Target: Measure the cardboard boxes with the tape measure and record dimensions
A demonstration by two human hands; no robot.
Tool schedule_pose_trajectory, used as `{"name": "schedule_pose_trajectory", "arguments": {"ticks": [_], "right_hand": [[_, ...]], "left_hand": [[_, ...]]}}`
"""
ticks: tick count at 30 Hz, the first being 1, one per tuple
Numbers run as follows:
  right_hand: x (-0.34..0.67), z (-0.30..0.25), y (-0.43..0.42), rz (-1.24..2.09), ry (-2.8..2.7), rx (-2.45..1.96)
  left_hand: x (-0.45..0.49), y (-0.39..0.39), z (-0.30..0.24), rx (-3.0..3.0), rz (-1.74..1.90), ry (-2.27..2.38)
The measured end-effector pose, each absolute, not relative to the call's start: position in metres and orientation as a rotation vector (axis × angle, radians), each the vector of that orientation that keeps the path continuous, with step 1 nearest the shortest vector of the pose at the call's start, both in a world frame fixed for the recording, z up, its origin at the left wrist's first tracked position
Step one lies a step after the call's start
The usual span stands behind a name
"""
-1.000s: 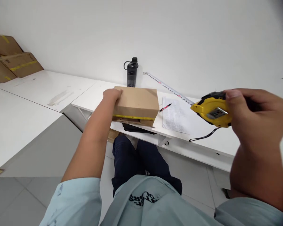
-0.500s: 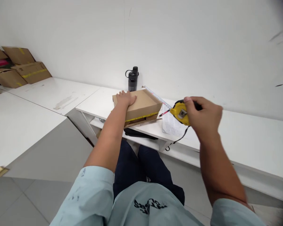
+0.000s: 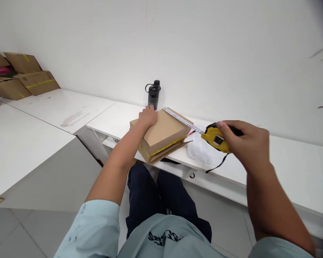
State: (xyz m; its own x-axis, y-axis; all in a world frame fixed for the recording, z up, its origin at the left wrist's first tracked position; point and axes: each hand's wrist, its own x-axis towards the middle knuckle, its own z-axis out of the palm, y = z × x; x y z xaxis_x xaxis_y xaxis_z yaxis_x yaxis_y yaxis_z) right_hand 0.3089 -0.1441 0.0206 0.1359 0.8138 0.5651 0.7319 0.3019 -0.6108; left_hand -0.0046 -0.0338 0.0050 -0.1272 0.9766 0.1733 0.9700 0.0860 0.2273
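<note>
My right hand (image 3: 247,141) is wrapped round a yellow and black tape measure (image 3: 216,138), held above the white table, its black wrist strap hanging down. The pulled-out blade (image 3: 181,120) runs left from the case across the right part of a brown cardboard box (image 3: 164,130). At the box's far left edge, my left hand (image 3: 148,116) grips it, with fingertips partly hidden. Yellow tape lines the box's near side, and a flap sticks out below. The box lies turned at an angle and overhangs the table's front edge.
A black bottle (image 3: 153,94) stands behind the box near the wall. A written-on paper (image 3: 201,152) and a red pencil (image 3: 191,133) lie right of the box. Several cardboard boxes (image 3: 39,82) are stacked far left. Under the tabletop runs an open shelf (image 3: 218,182).
The box has turned and come nearer the front edge. The blade, formerly behind the box, now lies across its top. My right hand has moved right and nearer with the tape measure.
</note>
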Motion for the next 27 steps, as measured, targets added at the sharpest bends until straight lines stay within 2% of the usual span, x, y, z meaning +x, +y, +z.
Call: {"name": "schedule_pose_trajectory", "arguments": {"ticks": [4,6,9,12,17,27], "right_hand": [[0.322,0.01,-0.155,0.082,-1.625,-1.426],[0.323,0.006,-0.158,0.073,-1.638,-1.417],[0.323,0.003,-0.158,0.055,-1.647,-1.379],[0.324,0.003,-0.156,0.013,-1.665,-1.364],[0.325,0.001,-0.154,-0.055,-1.697,-1.311],[0.275,-0.007,-0.092,0.008,-1.575,-1.244]], "left_hand": [[-0.004,-0.021,0.013,2.394,0.187,1.924],[0.002,-0.011,0.019,2.339,0.121,1.966],[0.015,0.003,0.02,2.099,0.311,2.187],[0.024,0.016,0.008,1.962,0.473,2.159],[0.024,0.028,-0.006,2.048,0.32,2.044],[0.028,0.02,0.003,2.101,0.32,2.115]]}}
